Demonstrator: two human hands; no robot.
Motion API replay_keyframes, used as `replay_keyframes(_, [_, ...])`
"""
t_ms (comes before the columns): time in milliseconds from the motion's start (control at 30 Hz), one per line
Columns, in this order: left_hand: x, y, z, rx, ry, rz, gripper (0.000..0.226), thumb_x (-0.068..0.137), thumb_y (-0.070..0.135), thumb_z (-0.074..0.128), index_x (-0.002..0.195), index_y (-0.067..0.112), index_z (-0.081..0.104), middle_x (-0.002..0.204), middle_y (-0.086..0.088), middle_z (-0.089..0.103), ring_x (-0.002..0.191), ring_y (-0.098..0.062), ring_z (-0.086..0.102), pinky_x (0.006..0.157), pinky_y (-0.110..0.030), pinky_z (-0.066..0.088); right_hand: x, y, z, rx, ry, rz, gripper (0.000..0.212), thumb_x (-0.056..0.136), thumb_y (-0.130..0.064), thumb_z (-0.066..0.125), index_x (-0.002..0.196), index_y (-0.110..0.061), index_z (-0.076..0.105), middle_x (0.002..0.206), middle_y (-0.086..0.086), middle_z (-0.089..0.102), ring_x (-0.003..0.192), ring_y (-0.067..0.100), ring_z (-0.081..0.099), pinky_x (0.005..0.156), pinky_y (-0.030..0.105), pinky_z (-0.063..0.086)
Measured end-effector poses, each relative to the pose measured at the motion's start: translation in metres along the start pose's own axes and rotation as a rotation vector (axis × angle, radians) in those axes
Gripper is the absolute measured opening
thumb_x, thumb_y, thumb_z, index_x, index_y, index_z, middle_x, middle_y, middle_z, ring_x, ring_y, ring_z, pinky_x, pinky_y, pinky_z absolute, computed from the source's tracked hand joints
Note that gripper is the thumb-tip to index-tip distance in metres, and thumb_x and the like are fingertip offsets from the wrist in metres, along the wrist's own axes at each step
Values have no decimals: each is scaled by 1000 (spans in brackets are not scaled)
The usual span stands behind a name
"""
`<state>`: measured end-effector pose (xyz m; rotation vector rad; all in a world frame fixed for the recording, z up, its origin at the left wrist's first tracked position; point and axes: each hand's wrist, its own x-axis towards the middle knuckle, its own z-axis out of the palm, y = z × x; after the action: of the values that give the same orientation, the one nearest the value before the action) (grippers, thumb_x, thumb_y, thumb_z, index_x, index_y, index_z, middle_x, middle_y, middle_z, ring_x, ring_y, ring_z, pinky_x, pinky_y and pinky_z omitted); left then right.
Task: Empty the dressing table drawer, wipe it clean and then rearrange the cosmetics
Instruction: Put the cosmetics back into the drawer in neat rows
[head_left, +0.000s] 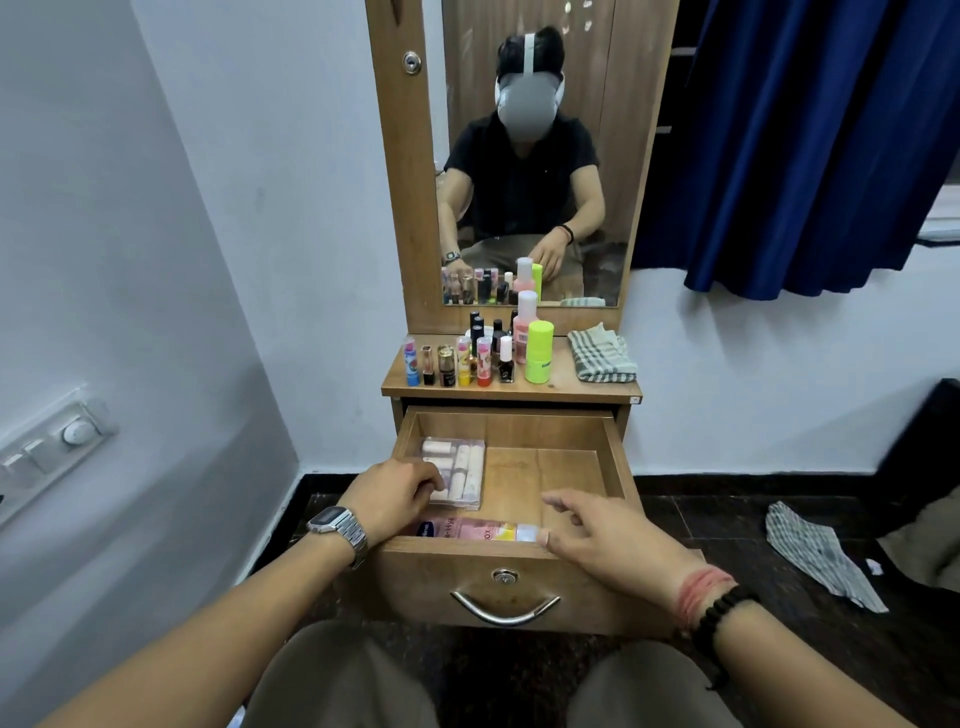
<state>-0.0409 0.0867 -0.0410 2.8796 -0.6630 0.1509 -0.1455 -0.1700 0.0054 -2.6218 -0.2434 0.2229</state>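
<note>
The wooden drawer (615, 457) stands pulled open below the dressing table top (563, 387). Inside at the left lies a clear box of pale tubes (462, 465). A pink bottle (470, 530) lies on its side along the front wall. My left hand (392, 499) reaches into the drawer, its fingers curled at the clear box's near corner. My right hand (597, 538) hovers over the front edge, fingers spread, thumb touching the bottle's clear cap. Several lipsticks and nail polishes (457, 358), a pink bottle (524, 322) and a neon green bottle (538, 351) stand on the top.
A folded checked cloth (600, 353) lies at the right of the table top. A mirror (530, 156) rises behind it. A second checked cloth (815, 551) lies on the dark floor at the right. Blue curtain (805, 145) hangs at the upper right.
</note>
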Motion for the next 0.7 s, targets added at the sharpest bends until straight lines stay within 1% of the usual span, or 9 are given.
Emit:
replay_keyframes(67, [0,0,0,-5,18,8,21,94,27,48,105,30,65,108,10,67,94,-13,63,77,-28,51,-7,2,3,-72,-20,-15,60,94,-45,52,148,-26,34,147,-4,45,133,13,42,110,28,33])
replay_keyframes(167, [3,6,-4,-33,69,34,18,94,27,49,101,32,65,102,12,68,89,-11,63,70,-24,48,-15,8,9,-176,-54,-16,63,93,-47,52,149,-28,30,150,-7,40,136,16,38,113,36,29])
replay_keyframes(300, [23,19,-39,-97,203,88,17,91,20,54,96,29,67,92,15,68,79,-4,62,69,-24,51,-19,14,16,-247,-58,-68,61,92,-48,52,147,-29,31,149,-10,38,137,14,34,112,35,22])
replay_keyframes(367, [41,22,-66,-170,302,89,18,90,16,57,95,28,69,91,15,70,75,2,61,69,-20,51,-21,14,22,-292,-60,-97,66,91,-47,51,149,-29,24,153,-8,31,139,15,30,112,36,17])
replay_keyframes(433, [65,24,-93,-274,360,41,17,91,15,58,93,29,68,89,15,69,75,2,63,64,-14,48,-22,15,25,-321,-64,-108,72,90,-45,53,151,-28,18,155,-6,25,140,16,27,114,38,13])
replay_keyframes(500, [94,23,-115,-387,383,-26,14,92,16,59,98,27,67,90,13,68,77,-2,65,62,-14,49,-23,17,26,-324,-58,-115,77,88,-43,56,151,-27,15,158,-4,20,142,16,24,115,38,10])
replay_keyframes(533, [108,22,-123,-406,390,-45,13,92,17,59,101,24,67,94,12,67,81,-4,64,65,-18,50,-23,17,26,-331,-56,-118,80,88,-43,57,152,-26,13,159,-3,16,143,17,22,116,38,9])
replay_keyframes(600, [138,18,-137,-390,375,-61,14,91,16,61,104,21,66,98,8,66,87,-8,62,74,-22,49,-21,17,26,-352,-62,-120,84,87,-42,58,153,-26,9,161,-2,10,144,17,17,117,38,7])
replay_keyframes(700, [177,12,-146,-322,314,-55,18,91,8,59,102,20,65,100,3,66,90,-10,60,76,-22,46,-16,15,25,-374,-127,-103,85,88,-42,59,152,-29,5,161,-2,4,146,18,12,117,39,5])
